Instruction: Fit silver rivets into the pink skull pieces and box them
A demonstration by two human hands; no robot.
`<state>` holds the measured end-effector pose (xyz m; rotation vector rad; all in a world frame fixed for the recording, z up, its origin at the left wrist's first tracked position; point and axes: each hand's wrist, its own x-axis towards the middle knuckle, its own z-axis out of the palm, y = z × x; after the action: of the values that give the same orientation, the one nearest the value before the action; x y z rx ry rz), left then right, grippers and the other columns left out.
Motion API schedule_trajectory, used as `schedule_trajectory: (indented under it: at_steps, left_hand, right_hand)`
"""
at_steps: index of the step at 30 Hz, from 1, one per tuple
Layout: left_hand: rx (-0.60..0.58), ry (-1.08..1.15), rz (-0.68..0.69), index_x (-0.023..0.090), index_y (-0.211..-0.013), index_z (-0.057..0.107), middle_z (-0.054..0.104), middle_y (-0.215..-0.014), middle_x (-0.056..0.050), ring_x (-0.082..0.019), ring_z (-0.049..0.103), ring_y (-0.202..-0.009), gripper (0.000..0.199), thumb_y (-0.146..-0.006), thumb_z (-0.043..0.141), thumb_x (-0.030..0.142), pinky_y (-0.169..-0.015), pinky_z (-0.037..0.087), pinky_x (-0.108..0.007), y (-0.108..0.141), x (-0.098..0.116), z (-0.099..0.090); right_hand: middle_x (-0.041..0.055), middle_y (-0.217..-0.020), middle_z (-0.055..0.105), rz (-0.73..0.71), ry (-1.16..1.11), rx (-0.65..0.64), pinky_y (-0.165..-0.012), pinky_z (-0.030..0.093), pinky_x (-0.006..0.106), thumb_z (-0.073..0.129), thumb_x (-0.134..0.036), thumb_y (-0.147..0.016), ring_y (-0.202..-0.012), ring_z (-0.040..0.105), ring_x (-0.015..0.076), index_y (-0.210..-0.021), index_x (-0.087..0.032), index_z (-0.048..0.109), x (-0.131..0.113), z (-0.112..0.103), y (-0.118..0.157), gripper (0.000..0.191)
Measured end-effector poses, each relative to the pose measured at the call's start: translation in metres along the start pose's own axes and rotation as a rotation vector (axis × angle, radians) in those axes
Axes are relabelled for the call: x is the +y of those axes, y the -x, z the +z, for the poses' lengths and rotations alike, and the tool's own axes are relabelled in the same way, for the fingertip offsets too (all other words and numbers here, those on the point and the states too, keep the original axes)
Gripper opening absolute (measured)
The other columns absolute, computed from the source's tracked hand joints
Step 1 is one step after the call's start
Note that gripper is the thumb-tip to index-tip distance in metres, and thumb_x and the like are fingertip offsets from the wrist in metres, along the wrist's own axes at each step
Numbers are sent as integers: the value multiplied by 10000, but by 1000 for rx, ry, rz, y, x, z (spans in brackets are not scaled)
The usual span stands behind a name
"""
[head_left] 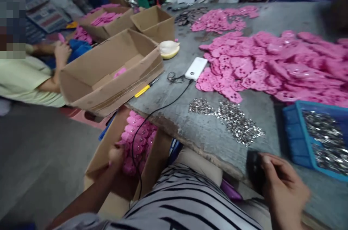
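My left hand reaches into a cardboard box below the table edge, its fingers curled. A bit of pink shows at the hand, beside stacked pink pieces with small metal parts on them. Over the table's front edge, my right hand is closed with thumb and forefinger together; what lies between them is too small to tell. A dark object stands just left of its fingertips. Loose silvery metal parts lie on the table beyond that hand.
A blue basket of metal parts stands at the right, below a large pink heap. A white power bank trails a black cable toward me. An open carton and yellow screwdriver sit left, near another person's arm.
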<state>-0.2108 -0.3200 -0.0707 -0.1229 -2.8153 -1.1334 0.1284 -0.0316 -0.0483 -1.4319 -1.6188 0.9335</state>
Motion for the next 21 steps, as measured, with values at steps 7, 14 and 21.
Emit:
schedule_trajectory:
  at_steps: [7, 14, 21]
  left_hand:
    - [319, 172, 448, 185, -885, 500, 533, -852, -19, -159, 534, -774, 222, -747, 596, 331, -733, 464, -315, -51, 90, 2]
    - [-442, -42, 1232, 158, -1072, 604, 596, -1148, -104, -211, 522, -1087, 258, -878, 437, 191, -972, 410, -364, -10, 234, 116]
    - [-737, -524, 1502, 196, -1255, 535, 481, -1402, -115, -285, 406, -1271, 515, -780, 433, 26, -984, 349, -460, 1, 306, 179]
  right_hand:
    - [76, -800, 685, -16, -45, 29, -807, 481, 390, 640, -568, -712, -793, 624, 234, -693, -209, 662, 5, 2, -2, 360]
    - [76, -766, 683, -50, -35, 15, -772, 492, 389, 617, -560, -702, -757, 624, 230, -675, -198, 674, 2, 1, -5, 368]
    - [81, -712, 683, -111, -57, 47, -687, 525, 347, 573, -564, -737, -706, 630, 222, -627, -205, 673, 1, -1, -6, 389]
